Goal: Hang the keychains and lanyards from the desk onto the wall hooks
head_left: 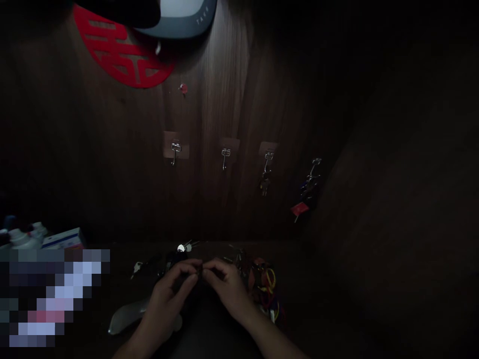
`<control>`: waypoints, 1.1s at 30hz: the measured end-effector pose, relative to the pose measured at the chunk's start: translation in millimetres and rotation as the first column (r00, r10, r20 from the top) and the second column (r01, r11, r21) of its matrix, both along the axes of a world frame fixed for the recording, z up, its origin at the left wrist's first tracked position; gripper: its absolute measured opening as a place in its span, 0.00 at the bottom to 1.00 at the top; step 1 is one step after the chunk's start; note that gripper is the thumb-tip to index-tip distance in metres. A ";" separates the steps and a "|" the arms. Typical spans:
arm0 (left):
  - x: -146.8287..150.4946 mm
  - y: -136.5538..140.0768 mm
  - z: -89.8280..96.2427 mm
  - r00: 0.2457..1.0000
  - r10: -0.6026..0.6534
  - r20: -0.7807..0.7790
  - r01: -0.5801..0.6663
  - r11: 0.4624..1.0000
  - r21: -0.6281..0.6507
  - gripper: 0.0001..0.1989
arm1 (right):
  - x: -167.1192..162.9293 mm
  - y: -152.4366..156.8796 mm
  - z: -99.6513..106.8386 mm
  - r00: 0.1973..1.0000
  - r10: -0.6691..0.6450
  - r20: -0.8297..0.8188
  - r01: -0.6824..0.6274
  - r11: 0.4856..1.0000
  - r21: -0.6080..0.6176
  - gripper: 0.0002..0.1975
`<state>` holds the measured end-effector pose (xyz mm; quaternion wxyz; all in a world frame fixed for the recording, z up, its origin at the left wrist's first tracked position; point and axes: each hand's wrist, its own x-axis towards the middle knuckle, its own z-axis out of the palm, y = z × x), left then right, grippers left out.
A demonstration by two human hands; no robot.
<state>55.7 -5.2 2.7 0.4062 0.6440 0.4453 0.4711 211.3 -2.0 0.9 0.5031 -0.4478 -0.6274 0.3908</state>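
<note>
- Panelling of dark brown, grained wood is filling the background.
- Up top, a large red circular cut-out is showing against it, a blue-grey cap with a pale front covering its upper edge.
- Down low, the left hand is pinching with thumb and fingertips, and the right hand is pinching opposite, tips close together!
- Just beside the right hand, a tangled pile of red, yellow and dark cords is lying.
- Behind the left wrist, a smooth grey curved piece is poking out.
- Four silver metal hooks are lining the panelling; the third is carrying metal keys, the fourth a dark bunch with a red tag.
- Left of the left hand, a loose silver key is lying.
- Smallest of all, a tiny dark piece is sitting between both hands' fingertips, its shape too dim to tell.
</note>
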 end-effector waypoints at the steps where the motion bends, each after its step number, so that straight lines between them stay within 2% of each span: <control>1: 0.1 -0.1 1.1 1.000 0.000 0.015 0.000 1.000 -0.023 0.09 | 0.1 -0.5 0.3 1.000 -0.021 0.007 0.021 1.000 0.013 0.07; 5: -0.1 0.9 4.6 0.998 -0.012 0.060 0.016 0.997 -0.072 0.09 | 2.2 -1.7 -0.2 0.993 -0.114 0.016 0.112 0.989 0.098 0.06; 9: -0.1 2.7 3.4 0.999 -0.024 0.039 0.026 0.998 -0.061 0.09 | 4.6 -3.2 1.8 0.992 -0.062 0.107 0.037 0.976 0.217 0.08; 12: 0.1 4.4 -0.8 0.999 -0.031 0.014 0.032 0.999 -0.035 0.10 | 4.4 -5.1 4.3 0.986 -0.026 0.164 -0.012 0.973 0.229 0.07; 15: -0.2 5.3 -2.6 0.999 -0.034 0.009 0.034 0.999 -0.039 0.11 | 2.8 -7.2 5.8 0.985 -0.041 0.169 0.006 0.979 0.202 0.06; 19: -2.1 5.0 1.3 1.000 0.015 0.019 -0.014 0.998 -0.054 0.13 | 1.2 -7.5 6.0 0.999 -0.046 0.029 0.044 0.997 0.066 0.05; 22: -2.1 3.9 4.4 1.000 0.030 0.010 -0.029 0.997 -0.071 0.13 | 3.6 -3.9 7.3 0.989 -0.072 -0.127 0.071 0.997 -0.019 0.09; 28: 4.7 -1.3 2.5 0.998 -0.002 -0.068 -0.002 0.998 -0.062 0.14 | 25.2 7.1 20.7 0.946 -0.187 -0.266 0.202 0.979 0.032 0.14; 33: 9.9 -3.2 -12.5 0.967 -0.198 -0.161 0.185 0.978 -0.096 0.12 | 53.2 15.3 37.7 0.868 -0.302 -0.395 0.347 0.937 0.046 0.13</control>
